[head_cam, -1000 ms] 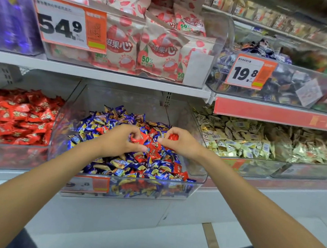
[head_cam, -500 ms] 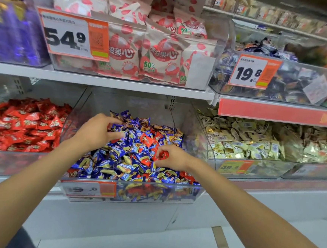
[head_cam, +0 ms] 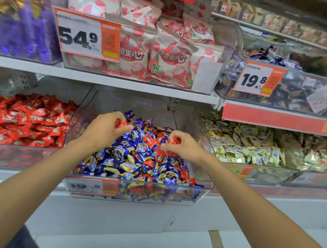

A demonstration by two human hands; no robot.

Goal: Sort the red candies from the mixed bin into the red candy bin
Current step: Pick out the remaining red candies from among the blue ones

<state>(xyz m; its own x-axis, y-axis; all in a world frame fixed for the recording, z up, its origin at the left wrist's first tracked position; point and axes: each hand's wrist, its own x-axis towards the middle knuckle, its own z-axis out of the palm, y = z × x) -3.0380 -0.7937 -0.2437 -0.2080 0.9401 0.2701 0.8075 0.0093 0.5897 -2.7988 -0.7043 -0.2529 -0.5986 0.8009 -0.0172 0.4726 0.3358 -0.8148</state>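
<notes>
A person's two bare arms reach into a clear plastic mixed bin (head_cam: 133, 192) on the lower shelf of a shop candy display. The bin is heaped with blue-and-yellow wrapped candies (head_cam: 127, 160), with red ones scattered among them, mostly toward the right side of the pile. The left hand (head_cam: 103, 131), over the back left of the heap, is curled around a red candy (head_cam: 121, 124) pinched between thumb and fingers. The right hand (head_cam: 184, 145), near the pile's right edge, pinches another red piece (head_cam: 175, 140) at its fingertips. Just left of the mixed bin, sharing a clear wall with it, the red candy bin (head_cam: 17, 156) is full of red wrappers. To the right sits a bin of pale gold-wrapped sweets (head_cam: 255, 149). On the shelf above, bags with red fruit print (head_cam: 164, 60) stand behind a price tag (head_cam: 87, 35) reading 54.9; a second tag (head_cam: 258, 78) reads 19.8.
</notes>
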